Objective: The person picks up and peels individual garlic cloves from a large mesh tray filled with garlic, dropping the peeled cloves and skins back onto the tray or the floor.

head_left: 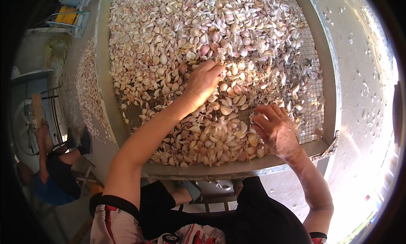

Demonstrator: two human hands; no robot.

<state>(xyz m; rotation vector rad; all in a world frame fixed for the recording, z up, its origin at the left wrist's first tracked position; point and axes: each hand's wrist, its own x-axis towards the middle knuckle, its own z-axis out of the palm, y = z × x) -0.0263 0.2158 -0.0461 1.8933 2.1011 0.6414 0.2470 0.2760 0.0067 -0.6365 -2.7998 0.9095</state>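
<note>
Garlic cloves [165,36] cover most of a framed wire-mesh screen [311,53], thickest at the far side. A separate heap of cloves [207,142] lies along its near edge. My left hand [202,85] is over the middle of the cloves, its fingers curled together. What those fingers hold is hidden. Lower and to the right, my right hand [277,129] bends down at the right end of the near heap. A pale clove shows at its closed fingertips. Between my hands the cloves lie thinner, and mesh shows through.
A raised frame [332,74] borders the screen. More cloves [91,87] are strewn on the floor at left, with small bits on the floor at right. Another person [55,176] sits at the lower left beside a wheeled metal device. A yellow object [67,16] stands at the far left.
</note>
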